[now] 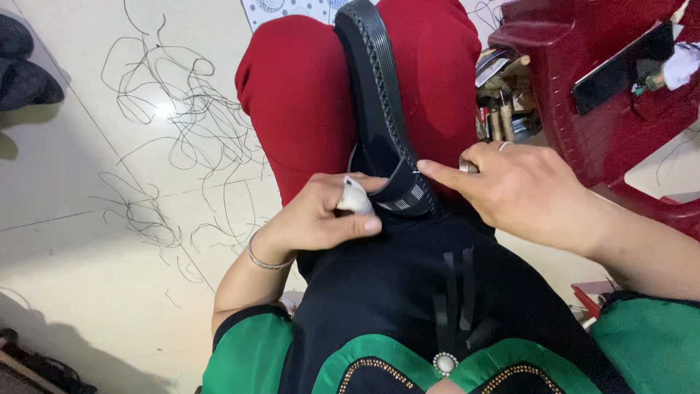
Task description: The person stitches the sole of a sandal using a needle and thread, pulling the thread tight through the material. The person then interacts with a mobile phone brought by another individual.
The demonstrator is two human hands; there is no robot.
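Black-and-green garment [408,306] nearest. Black sandal [379,109] lies on red-clad lap [292,95], long axis pointing away from wearer. Left hand [321,215], fingertip wrapped white, pinches strap [408,193]; right hand [518,190] curled, forefinger touching strap.

Bright, even indoor light. A glare spot shines on the pale floor [162,109] among the loose threads [182,146]. Soft shadows fall at the lower left and under the red stool [605,95]. Focus is sharp in the middle; edges bow slightly from the wide lens.
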